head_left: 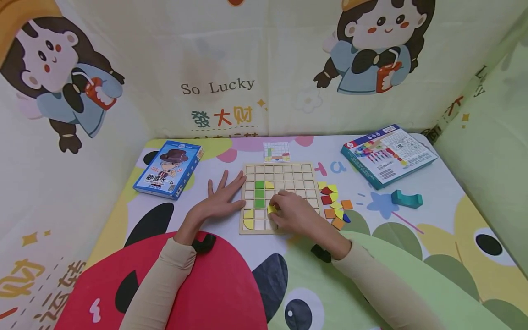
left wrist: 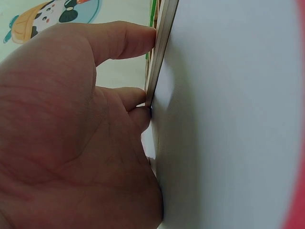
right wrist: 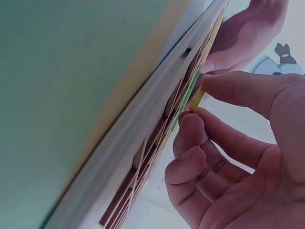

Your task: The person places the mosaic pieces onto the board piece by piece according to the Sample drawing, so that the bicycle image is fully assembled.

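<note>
A wooden grid board (head_left: 293,176) lies mid-table, holding green square tiles (head_left: 259,194) in one column and several yellow tiles (head_left: 248,224). My right hand (head_left: 294,213) is over the board and pinches a yellow tile (right wrist: 198,99) between thumb and fingertips. In the right wrist view that tile is edge-on, just off the grid. My left hand (head_left: 220,199) rests at the board's left edge with fingers spread; in the left wrist view its thumb (left wrist: 136,40) touches the board's side. Some cells are hidden under my right hand.
Loose red, yellow, orange and blue tiles (head_left: 330,213) lie right of the board. A pattern card (head_left: 276,151) sits behind it. A blue game box (head_left: 169,169) is on the left, another box (head_left: 387,155) and a teal block (head_left: 407,199) on the right.
</note>
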`<state>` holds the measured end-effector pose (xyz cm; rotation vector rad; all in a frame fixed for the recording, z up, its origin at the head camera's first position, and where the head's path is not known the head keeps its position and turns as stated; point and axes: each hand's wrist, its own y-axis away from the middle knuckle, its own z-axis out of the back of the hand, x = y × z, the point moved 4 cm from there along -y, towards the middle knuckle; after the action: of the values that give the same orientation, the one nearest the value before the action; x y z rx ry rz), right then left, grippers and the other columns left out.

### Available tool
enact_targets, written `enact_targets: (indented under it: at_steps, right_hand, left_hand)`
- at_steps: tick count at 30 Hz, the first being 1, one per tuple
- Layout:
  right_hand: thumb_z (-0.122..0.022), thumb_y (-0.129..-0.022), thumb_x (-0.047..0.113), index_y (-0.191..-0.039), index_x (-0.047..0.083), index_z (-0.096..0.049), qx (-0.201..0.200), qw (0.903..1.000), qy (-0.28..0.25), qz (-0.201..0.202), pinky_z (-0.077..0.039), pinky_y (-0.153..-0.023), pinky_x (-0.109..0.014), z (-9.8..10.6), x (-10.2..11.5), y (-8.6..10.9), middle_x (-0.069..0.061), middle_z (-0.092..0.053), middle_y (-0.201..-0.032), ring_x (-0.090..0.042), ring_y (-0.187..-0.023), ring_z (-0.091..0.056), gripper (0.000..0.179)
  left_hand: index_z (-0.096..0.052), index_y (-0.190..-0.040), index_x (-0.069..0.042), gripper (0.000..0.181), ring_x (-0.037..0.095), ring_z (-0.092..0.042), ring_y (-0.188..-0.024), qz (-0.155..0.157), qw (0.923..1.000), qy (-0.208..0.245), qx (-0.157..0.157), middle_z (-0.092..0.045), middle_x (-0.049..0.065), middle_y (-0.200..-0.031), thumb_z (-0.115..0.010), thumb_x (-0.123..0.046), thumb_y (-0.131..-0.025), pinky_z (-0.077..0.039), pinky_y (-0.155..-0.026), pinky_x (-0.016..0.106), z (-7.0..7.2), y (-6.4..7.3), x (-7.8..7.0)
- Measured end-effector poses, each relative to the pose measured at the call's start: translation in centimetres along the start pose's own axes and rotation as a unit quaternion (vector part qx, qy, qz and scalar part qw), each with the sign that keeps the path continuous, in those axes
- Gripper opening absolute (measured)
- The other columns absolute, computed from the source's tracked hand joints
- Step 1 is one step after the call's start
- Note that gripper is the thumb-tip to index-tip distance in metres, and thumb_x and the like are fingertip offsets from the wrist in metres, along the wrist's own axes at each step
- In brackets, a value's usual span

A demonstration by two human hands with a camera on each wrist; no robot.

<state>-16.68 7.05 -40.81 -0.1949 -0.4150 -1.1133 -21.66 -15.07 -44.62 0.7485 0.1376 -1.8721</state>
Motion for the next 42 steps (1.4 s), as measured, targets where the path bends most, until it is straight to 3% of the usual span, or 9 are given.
enact_targets:
  at_steps: [9,26,42]
  right_hand:
    - [-0.081,-0.092,0.024,-0.115,0.009,-0.077,0.006,0.9997,0.009,0.021,-0.056,-0.075,-0.028,-0.5,1.0,-0.6,-0.004,-0.070,-0.099,-0.014,-0.081,-0.059,0.028]
    - [-0.079,-0.094,0.023,-0.114,0.008,-0.077,0.011,0.9985,0.028,0.046,-0.057,-0.073,-0.028,-1.4,2.6,-1.4,-0.004,-0.070,-0.100,-0.013,-0.082,-0.061,0.025]
    - [-0.081,-0.093,0.022,-0.113,0.007,-0.078,0.005,0.9987,0.031,0.039,-0.061,-0.076,-0.029,-1.5,2.9,-1.3,-0.006,-0.072,-0.102,-0.015,-0.085,-0.065,0.025]
  left_hand:
    - [-0.015,-0.172,-0.021,0.084,0.039,0.022,-0.166,0.000,1.0000,-0.003,0.002,-0.003,0.002,-0.182,-0.057,-0.043,-0.102,0.026,-0.121,0.073,0.0,0.0,-0.2]
    - [-0.013,-0.172,-0.022,0.087,0.039,0.022,-0.166,0.001,1.0000,-0.009,0.004,-0.003,0.001,-0.182,-0.058,-0.046,-0.102,0.026,-0.121,0.074,0.1,0.0,0.0]
    - [-0.015,-0.172,-0.021,0.086,0.040,0.021,-0.166,0.000,0.9999,-0.010,0.003,-0.004,0.003,-0.182,-0.058,-0.045,-0.102,0.024,-0.121,0.075,0.1,0.0,-0.1]
